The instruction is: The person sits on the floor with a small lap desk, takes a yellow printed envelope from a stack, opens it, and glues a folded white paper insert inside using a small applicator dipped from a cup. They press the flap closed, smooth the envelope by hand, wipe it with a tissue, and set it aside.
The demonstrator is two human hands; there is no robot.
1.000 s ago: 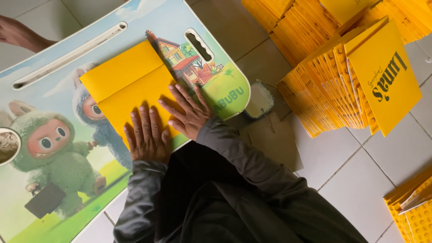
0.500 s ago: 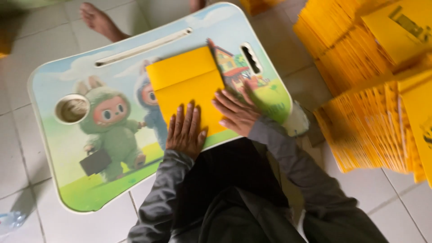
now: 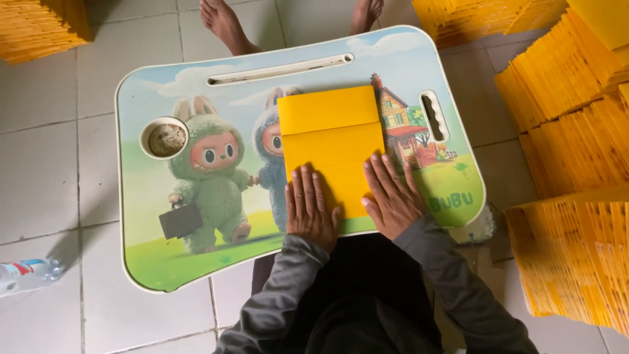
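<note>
Nearest of all, the person's grey sleeves came in from the bottom edge, and both hands lay flat on the work. The left hand (image 3: 310, 208) was spread, palm down, fingers straight and slightly apart, pressing the near left corner of the yellow folded sheet (image 3: 333, 143); it grasped nothing. The right hand (image 3: 392, 195) was likewise unclenched and flat, its fingers resting across the sheet's near right edge and partly on the board beside it.

The sheet lay right of the middle of the lap desk (image 3: 151, 255), a rounded board printed with cartoon animals and a small house. A crease ran across the sheet, with a flap folded over its far part.

Left of the sheet, a round cup hole (image 3: 165, 139) sat in the board. Along the far edge ran a long slot (image 3: 280, 69), and at the right a short handle slot (image 3: 434, 116).

Beyond the desk, two bare feet (image 3: 224, 23) stood on the tiles. Stacks of yellow booklets (image 3: 576, 124) were piled to the right, and a plastic bottle (image 3: 27, 273) lay at the near left.
</note>
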